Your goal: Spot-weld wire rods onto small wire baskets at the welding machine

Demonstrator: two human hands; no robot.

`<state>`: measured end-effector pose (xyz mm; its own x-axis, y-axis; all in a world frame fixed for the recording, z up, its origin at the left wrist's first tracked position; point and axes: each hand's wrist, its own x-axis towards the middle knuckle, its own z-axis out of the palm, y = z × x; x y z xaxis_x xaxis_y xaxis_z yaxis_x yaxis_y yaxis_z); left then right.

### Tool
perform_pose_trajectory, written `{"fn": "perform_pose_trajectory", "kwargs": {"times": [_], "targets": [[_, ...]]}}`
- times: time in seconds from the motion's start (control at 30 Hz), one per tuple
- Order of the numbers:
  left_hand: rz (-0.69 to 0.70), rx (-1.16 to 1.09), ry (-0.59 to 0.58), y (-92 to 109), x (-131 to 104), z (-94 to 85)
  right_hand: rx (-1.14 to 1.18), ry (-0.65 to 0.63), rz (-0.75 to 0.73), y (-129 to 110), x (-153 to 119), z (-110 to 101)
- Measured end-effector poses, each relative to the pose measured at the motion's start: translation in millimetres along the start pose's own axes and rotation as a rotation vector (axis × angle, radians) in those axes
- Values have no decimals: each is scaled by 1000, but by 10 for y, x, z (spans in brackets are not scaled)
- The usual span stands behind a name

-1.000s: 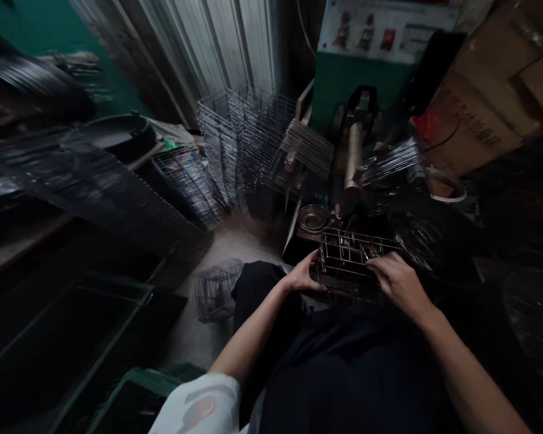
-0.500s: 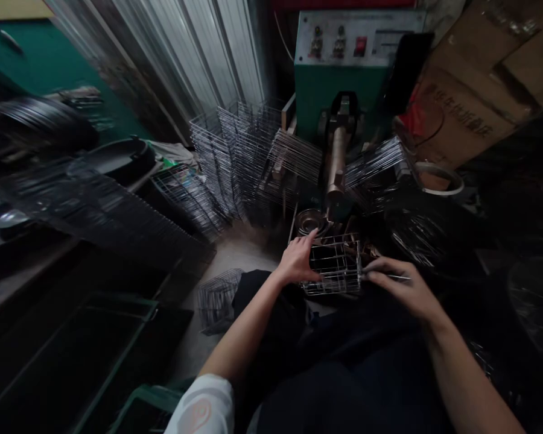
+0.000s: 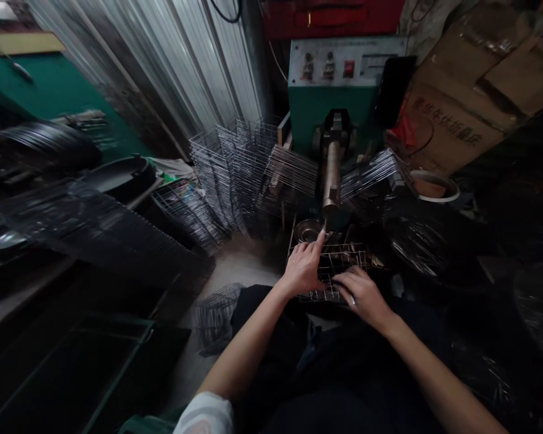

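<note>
A small wire basket [image 3: 344,252] of thin metal bars lies in front of me, below the tip of the welding machine's copper-coloured arm [image 3: 332,175]. Around its left side is my left hand [image 3: 304,266], gripping it with the forefinger stretched towards the arm's tip. My right hand [image 3: 362,296] is closed over the basket's near right part. From its fingers shows a short bright end of a thin metal rod [image 3: 353,299]; the rest is hidden. Whether the rod touches the basket I cannot tell. A round metal dish [image 3: 308,231] sits just behind the basket.
Stacked wire panels [image 3: 230,175] stand left of the machine [image 3: 339,114], and more wire pieces [image 3: 368,175] lean at its right. A bundle of wire frames [image 3: 219,313] is on the floor by my leg. Cardboard boxes [image 3: 457,108] and a bowl [image 3: 434,185] are at the right.
My right hand has moved left, from beside the basket's right end to over it. My left hand keeps its hold, its forefinger now nearer the arm's tip. The view has tilted up slightly.
</note>
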<state>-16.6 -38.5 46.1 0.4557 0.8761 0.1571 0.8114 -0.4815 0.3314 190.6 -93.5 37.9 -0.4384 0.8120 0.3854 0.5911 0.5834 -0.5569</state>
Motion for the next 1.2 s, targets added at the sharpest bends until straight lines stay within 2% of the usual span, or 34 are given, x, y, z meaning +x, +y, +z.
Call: {"fn": "perform_pose_trajectory", "kwargs": {"times": [0.07,0.13,0.23,0.33,0.47,0.63,1.07,1.2], "targets": [[7,13,-2,-17,10,5,187,25,132,-68,27,-186],[16,24,0,-23,12,10,370,-50,284,-118,54,-350],[19,28,13,-3,8,7,461,-175,369,-108,74,-398],[16,11,16,33,8,-3,258,-108,292,-6,71,-197],[-9,-27,22,39,15,-18,-124,-64,44,108,40,128],[-44,-78,43,-10,31,-44,-419,-19,-145,126,-17,279],[-24,-77,41,-126,204,-53,-352,108,-189,289,140,286],[-19,-60,62,-122,185,-38,-337,125,-203,303,127,299]]}}
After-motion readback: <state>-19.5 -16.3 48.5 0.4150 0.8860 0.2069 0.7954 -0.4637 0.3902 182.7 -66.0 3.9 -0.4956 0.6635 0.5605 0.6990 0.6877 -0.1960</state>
